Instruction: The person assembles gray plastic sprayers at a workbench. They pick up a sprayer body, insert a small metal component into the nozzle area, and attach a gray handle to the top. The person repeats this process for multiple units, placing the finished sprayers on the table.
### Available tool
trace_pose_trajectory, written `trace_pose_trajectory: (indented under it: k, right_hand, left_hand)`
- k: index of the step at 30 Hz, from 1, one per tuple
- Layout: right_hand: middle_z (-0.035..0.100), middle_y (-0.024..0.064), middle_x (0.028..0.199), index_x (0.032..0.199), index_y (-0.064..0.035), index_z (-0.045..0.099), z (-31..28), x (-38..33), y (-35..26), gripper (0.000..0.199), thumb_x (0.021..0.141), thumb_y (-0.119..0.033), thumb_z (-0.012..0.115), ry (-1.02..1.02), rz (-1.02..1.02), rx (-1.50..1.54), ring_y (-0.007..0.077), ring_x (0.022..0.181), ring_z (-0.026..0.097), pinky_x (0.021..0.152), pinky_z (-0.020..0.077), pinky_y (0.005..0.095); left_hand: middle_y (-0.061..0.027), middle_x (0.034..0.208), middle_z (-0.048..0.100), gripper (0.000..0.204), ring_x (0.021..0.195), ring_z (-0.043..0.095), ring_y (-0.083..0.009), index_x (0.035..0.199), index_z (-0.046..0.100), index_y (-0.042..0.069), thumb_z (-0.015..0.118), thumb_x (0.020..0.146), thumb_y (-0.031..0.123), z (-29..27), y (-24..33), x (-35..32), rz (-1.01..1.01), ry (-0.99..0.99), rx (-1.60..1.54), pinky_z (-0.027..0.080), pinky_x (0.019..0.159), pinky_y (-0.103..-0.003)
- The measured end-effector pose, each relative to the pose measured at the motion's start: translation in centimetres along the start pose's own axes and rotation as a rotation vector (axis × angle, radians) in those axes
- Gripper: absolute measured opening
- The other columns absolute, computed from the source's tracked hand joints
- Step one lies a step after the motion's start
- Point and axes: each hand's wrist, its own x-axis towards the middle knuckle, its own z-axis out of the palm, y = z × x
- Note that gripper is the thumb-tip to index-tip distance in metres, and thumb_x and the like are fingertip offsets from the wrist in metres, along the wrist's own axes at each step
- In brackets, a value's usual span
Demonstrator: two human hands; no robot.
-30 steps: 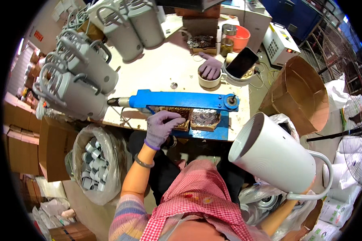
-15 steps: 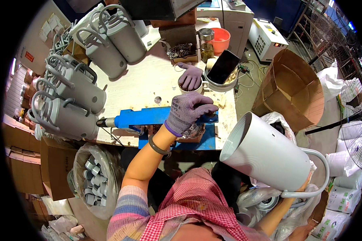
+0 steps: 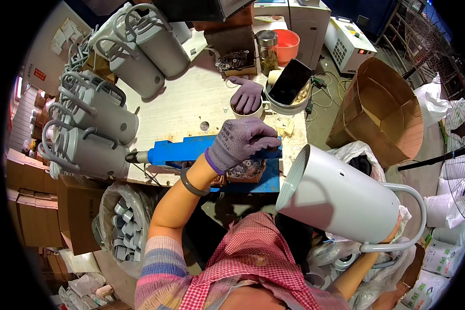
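Observation:
My left hand (image 3: 244, 140), in a grey-purple knit glove, is closed in a pinch above the right end of a blue metal bench tool (image 3: 183, 151). Whatever lies between its fingertips is too small to make out. Low on the right, my bare right hand (image 3: 392, 233) holds a grey cylinder (image 3: 341, 194) near its handle end, mostly hidden behind it. The cylinder lies tilted, its open mouth facing left toward the blue tool and its curved tube handle at the far right. Under my left hand sits a small box of metal hardware (image 3: 247, 171).
Several finished-looking grey cylinders with handles (image 3: 101, 116) crowd the table's left side. Behind my left hand are a cup with a spare glove (image 3: 247, 97), a phone (image 3: 290, 81), a glass jar (image 3: 267, 51) and a red bowl (image 3: 287, 46). A cardboard box (image 3: 380, 113) stands right; a bag of grey parts (image 3: 126, 230) left.
The grey cylinder has shifted slightly left and turned flatter, its mouth nearer the blue tool. My left fingers have drawn closer together at the tool's end.

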Motion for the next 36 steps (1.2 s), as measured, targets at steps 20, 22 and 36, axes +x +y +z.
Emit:
trace_pose_trajectory:
  k: [20, 22, 36]
  right_hand:
    - [0.062, 0.0141, 0.120, 0.131, -0.0018, 0.052, -1.5, -1.1, -2.3, 0.041, 0.102, -0.030, 0.041, -0.167, 0.056, 0.065, 0.0220, 0.100, 0.065, 0.086, 0.0548, 0.0358]
    - [0.063, 0.0133, 0.119, 0.130, -0.0028, 0.053, 0.0, -2.8, -2.9, 0.042, 0.103, -0.032, 0.039, -0.082, 0.025, 0.037, 0.0218, 0.099, 0.064, 0.087, 0.0539, 0.0355]
    - [0.064, 0.0119, 0.112, 0.125, -0.0026, 0.057, 1.1, -2.8, -3.3, 0.049, 0.103, -0.040, 0.032, -0.041, -0.033, -0.103, 0.0212, 0.099, 0.062, 0.089, 0.0502, 0.0345]
  left_hand:
    - [-0.0109, 0.089, 0.072, 0.027, 0.082, 0.069, -0.0283, 0.105, 0.073, 0.013, 0.068, 0.088, 0.034, 8.4, -7.3, -12.3, -0.331, -0.182, 0.601, 0.055, 0.074, -0.038]
    - [-0.0102, 0.087, 0.071, 0.028, 0.081, 0.069, -0.0285, 0.103, 0.074, 0.014, 0.068, 0.087, 0.036, 8.4, -7.8, -12.9, -0.372, -0.136, 0.586, 0.055, 0.073, -0.039]
    - [-0.0126, 0.094, 0.072, 0.041, 0.090, 0.070, -0.0288, 0.099, 0.077, 0.016, 0.067, 0.084, 0.053, 4.7, -6.3, -15.4, -0.530, -0.002, 0.152, 0.056, 0.076, -0.036]
